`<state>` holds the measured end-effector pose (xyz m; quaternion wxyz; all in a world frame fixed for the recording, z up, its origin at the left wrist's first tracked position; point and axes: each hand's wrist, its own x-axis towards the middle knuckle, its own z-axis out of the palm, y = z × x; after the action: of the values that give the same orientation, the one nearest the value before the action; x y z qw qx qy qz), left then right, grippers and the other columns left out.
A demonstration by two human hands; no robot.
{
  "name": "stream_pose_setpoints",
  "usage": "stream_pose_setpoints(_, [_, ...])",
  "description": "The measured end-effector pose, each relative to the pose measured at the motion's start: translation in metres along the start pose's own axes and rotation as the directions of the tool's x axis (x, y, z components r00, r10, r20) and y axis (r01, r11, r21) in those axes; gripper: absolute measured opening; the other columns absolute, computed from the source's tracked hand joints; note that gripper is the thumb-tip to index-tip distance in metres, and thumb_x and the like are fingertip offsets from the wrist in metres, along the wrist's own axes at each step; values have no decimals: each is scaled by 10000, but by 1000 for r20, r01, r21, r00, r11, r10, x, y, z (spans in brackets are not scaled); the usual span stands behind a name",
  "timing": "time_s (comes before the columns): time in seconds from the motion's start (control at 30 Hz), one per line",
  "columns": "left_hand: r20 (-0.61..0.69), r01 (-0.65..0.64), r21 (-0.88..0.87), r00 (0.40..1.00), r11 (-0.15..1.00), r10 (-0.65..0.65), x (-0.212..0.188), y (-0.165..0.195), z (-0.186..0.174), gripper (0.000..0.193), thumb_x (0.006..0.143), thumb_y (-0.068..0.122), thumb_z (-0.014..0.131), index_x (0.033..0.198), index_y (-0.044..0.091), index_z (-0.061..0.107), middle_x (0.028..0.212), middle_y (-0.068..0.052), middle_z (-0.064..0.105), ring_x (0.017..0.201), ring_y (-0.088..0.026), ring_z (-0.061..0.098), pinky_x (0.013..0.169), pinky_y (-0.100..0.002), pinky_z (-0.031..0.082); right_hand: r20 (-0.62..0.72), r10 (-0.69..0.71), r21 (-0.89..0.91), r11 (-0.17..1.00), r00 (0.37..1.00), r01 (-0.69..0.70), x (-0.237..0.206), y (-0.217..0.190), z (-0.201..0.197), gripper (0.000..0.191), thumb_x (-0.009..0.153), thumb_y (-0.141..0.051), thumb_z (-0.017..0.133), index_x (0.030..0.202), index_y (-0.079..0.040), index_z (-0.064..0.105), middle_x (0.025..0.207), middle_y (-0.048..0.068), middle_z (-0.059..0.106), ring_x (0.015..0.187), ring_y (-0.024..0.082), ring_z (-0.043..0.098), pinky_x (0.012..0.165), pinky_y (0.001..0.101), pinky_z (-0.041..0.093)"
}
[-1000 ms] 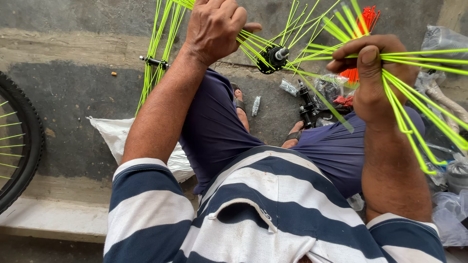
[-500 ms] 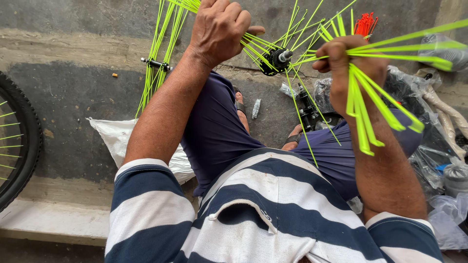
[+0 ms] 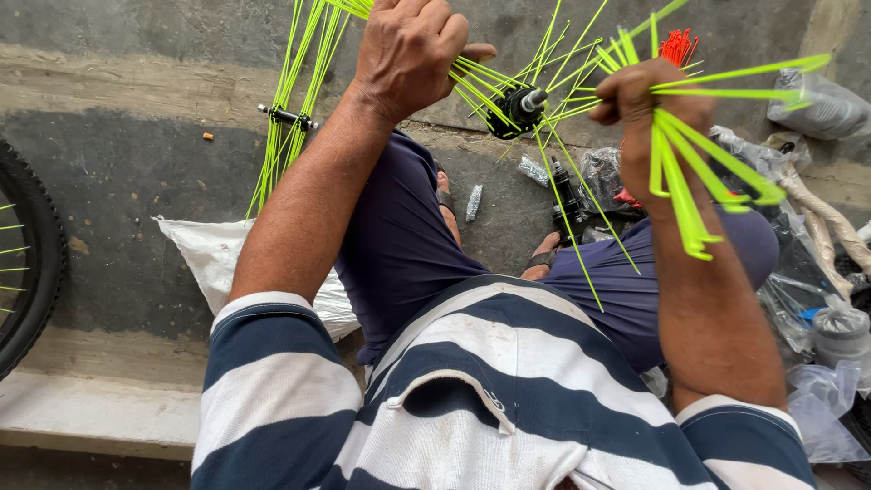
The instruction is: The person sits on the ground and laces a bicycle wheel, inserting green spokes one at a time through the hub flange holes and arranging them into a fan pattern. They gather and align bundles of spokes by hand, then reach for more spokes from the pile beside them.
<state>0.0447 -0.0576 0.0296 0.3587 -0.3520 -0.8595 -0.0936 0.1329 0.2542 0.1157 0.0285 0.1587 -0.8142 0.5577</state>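
currently the black wheel hub (image 3: 519, 109) hangs in the air above the lap, between the two hands and a little nearer the left one. its axle points up and to the right, toward the right hand, with the metal axle end showing on that side. neon green spokes (image 3: 562, 195) fan out of the hub in every direction, some running down toward the thighs.

left hand (image 3: 413, 54): raised, knuckles toward the camera, fingers curled closed around a bundle of the green spokes just left of the hub. forearm runs straight up from the striped sleeve, elbow low.

right hand (image 3: 649, 113): raised on the other side, just right of the hub, fist closed on a second bundle of spokes (image 3: 689, 195) whose free ends splay out right and downward past the wrist. wrist bent slightly inward; whether the thumb presses on the spokes cannot be told from this angle.

neither hand touches the hub body itself; both hold it only through the spokes.

around: a second small hub with green spokes (image 3: 288, 116) hangs or stands at left, apart from the hands. part of a bicycle tyre (image 3: 41, 263) with green spokes at the far left edge. a white sack (image 3: 213, 259) lies on the concrete floor (image 3: 118, 154) under the left arm. a red bunch of small parts (image 3: 676, 45) sits beyond the right hand; clear plastic bags (image 3: 817, 272) pile up at right. the person sits, dark shorts, sandalled feet near a small black part (image 3: 567, 195) on the floor.
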Motion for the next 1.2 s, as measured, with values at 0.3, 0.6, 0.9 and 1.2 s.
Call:
stream_pose_setpoints(0.3, [6, 32, 31, 999, 999, -32, -2, 3, 5, 515, 1086, 521, 698, 751, 156, 558, 691, 21, 502, 626, -127, 537, 569, -348, 402, -26, 64, 72, 995, 998, -62, -14, 4, 0, 595, 1218, -490, 522, 1028, 57, 657, 895, 109, 679, 806, 162, 701, 741, 273, 569])
stream_pose_setpoints(0.6, [-11, 51, 33, 999, 998, -51, -1, 2, 4, 468, 1084, 515, 666, 791, 158, 588, 699, 22, 520, 631, -126, 562, 542, -342, 403, -56, 30, 143, 989, 998, -22, -4, 10, 20, 604, 1207, -519, 512, 1055, 50, 641, 940, 114, 688, 844, 178, 728, 772, 288, 596])
stream_pose_setpoints(0.9, [2, 37, 34, 999, 999, -38, 3, 3, 3, 499, 1095, 522, 670, 770, 156, 572, 693, 24, 514, 620, -119, 549, 542, -339, 401, 20, -2, -141, 990, 1000, 5, 5, 9, 26, 566, 1195, -488, 542, 1096, 45, 703, 919, 104, 707, 832, 171, 720, 748, 302, 581])
stream_pose_setpoints(1.2, [3, 45, 31, 999, 999, -45, 0, 1, 6, 475, 1084, 523, 669, 784, 165, 581, 679, 25, 514, 605, -118, 557, 523, -335, 408, -92, 82, 75, 994, 992, -75, -7, 7, -9, 517, 1227, -470, 540, 1148, 24, 666, 1010, 88, 711, 846, 133, 715, 751, 247, 574])
